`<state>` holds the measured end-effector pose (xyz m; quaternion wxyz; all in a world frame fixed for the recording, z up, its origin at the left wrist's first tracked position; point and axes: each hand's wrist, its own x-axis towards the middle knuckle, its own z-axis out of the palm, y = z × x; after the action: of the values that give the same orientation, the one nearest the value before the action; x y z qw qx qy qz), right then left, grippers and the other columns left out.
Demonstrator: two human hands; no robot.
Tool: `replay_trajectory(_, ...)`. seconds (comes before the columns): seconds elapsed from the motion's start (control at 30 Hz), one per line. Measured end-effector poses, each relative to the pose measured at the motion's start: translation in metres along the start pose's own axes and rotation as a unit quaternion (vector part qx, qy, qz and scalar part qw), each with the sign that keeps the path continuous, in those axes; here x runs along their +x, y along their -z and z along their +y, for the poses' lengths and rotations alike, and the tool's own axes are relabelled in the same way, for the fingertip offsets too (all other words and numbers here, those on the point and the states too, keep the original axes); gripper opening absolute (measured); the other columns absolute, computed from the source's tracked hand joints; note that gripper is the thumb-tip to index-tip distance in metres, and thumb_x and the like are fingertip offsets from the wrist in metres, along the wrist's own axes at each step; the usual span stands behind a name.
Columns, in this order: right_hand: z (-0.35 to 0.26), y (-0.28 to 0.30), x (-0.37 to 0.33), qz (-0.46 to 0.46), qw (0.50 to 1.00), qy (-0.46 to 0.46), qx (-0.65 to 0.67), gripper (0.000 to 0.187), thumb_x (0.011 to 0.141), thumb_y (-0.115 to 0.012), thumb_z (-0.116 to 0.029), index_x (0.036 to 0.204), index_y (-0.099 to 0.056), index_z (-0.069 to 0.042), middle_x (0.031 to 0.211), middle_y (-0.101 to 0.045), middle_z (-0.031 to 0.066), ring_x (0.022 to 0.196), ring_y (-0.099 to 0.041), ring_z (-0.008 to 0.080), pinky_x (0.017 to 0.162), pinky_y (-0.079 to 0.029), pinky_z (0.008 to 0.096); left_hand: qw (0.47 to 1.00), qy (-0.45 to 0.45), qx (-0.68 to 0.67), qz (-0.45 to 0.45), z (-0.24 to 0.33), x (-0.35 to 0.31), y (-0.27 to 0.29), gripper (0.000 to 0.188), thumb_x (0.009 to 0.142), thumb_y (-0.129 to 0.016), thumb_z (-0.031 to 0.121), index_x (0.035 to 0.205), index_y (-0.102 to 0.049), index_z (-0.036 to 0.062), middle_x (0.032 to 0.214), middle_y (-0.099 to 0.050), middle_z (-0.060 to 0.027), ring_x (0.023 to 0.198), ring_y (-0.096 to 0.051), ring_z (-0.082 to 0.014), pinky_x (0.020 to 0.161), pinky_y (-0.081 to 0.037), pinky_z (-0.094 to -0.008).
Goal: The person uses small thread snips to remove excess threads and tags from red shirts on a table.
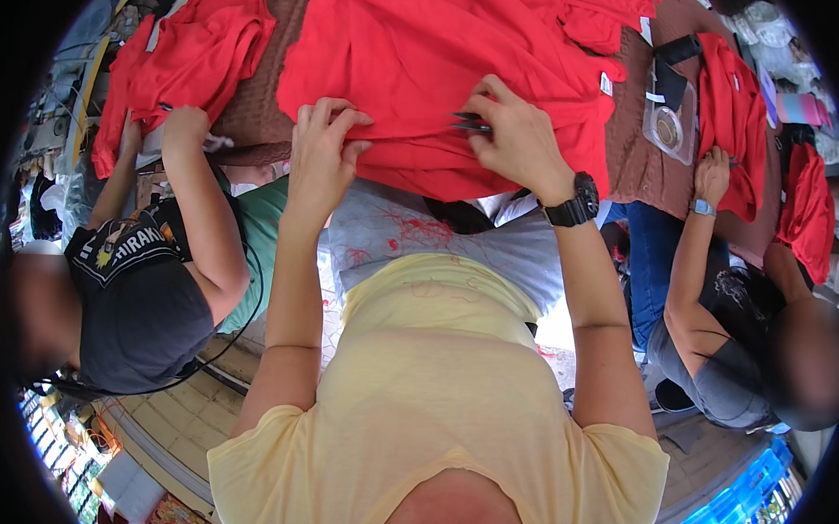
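Seen from above, looking down over a yellow shirt [433,392] and two bare forearms; left hand [320,152] pinching the near edge of a red garment [426,68], fingers curled shut on a fold of the cloth; right hand [516,141], black watch [577,201] at the wrist, closed around small dark snips [470,125] whose tips touch the same garment just beside the left hand's grip; red garment spread across the middle of a brown bench [631,149], its near edge hanging toward the lap; grey cloth with red threads [411,229] lying over the lap below it.

More red garments on the bench: a heap at far left [187,51], another at top right [604,14], a third at right [734,116]; clear plastic bag with a round object inside [669,123] lying on the bench between the middle garment and the right one.

On the left, another person in a black shirt [141,298], hand [186,124] resting on the left heap; on the right, another person in grey [712,365], hand [714,175] touching the right-hand garment, light watch at that wrist.
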<state>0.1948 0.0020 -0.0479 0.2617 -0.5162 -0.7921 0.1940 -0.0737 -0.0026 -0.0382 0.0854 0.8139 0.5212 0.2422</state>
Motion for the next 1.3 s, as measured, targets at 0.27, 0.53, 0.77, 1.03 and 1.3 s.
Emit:
replay_trajectory(0.27, 0.018, 0.014, 0.022, 0.115, 0.993, -0.009, 0.016, 0.027, 0.075, -0.061, 0.002, 0.099, -0.068, -0.007, 0.094, -0.071, 0.0115, 0.085, -0.068, 0.0364, 0.069, -0.053, 0.0459, 0.985, 0.088, -0.115, 0.094, -0.026, 0.02, -0.004, 0.015, 0.094, -0.068, 0.014, 0.098, -0.069, -0.0001, 0.087, -0.068, -0.014, 0.077, -0.061, -0.0242, 0.073, -0.047, -0.0338)
replay_trajectory(0.53, 0.028, 0.005, 0.071, 0.218, 0.975, 0.018, -0.045, 0.022, 0.078, -0.064, -0.003, 0.098, -0.069, -0.01, 0.092, -0.071, 0.0113, 0.082, -0.068, 0.0348, 0.065, -0.053, 0.0447, 0.959, 0.08, -0.164, 0.218, -0.042, 0.051, -0.004, 0.018, 0.097, -0.065, 0.018, 0.097, -0.069, 0.0005, 0.086, -0.07, -0.0173, 0.076, -0.068, -0.0303, 0.071, -0.05, -0.0365)
replay_trajectory(0.77, 0.03, -0.014, 0.095, 0.17, 0.981, -0.082, -0.039, 0.019, 0.081, -0.072, -0.017, 0.099, -0.068, -0.011, 0.081, -0.072, 0.0118, 0.077, -0.07, 0.0336, 0.064, -0.052, 0.0446, 0.962, 0.035, 0.063, 0.265, -0.042, 0.07, -0.013, 0.02, 0.088, -0.07, 0.012, 0.107, -0.066, 0.0048, 0.099, -0.061, -0.0152, 0.094, -0.06, -0.0332, 0.085, -0.048, -0.043)
replay_trajectory(1.03, 0.006, -0.029, 0.076, 0.102, 0.99, -0.076, 0.055, 0.021, 0.081, -0.074, -0.01, 0.098, -0.064, -0.003, 0.09, -0.072, 0.0145, 0.085, -0.071, 0.0322, 0.072, -0.054, 0.0406, 0.979, 0.062, -0.161, 0.104, -0.015, 0.087, -0.07, 0.022, 0.085, -0.076, 0.013, 0.103, -0.069, 0.0023, 0.09, -0.062, -0.0103, 0.075, -0.064, -0.0227, 0.071, -0.053, -0.0344)
replay_trajectory(1.3, 0.034, -0.045, 0.074, 0.099, 0.975, -0.081, 0.18, 0.03, 0.083, -0.076, -0.016, 0.106, -0.062, -0.004, 0.102, -0.071, 0.0131, 0.094, -0.069, 0.0303, 0.078, -0.054, 0.0404, 0.989, 0.064, -0.08, 0.106, -0.023, 0.096, -0.086, 0.011, 0.085, -0.074, 0.015, 0.091, -0.068, 0.0076, 0.086, -0.064, -0.0074, 0.083, -0.063, -0.0263, 0.075, -0.051, -0.0413)
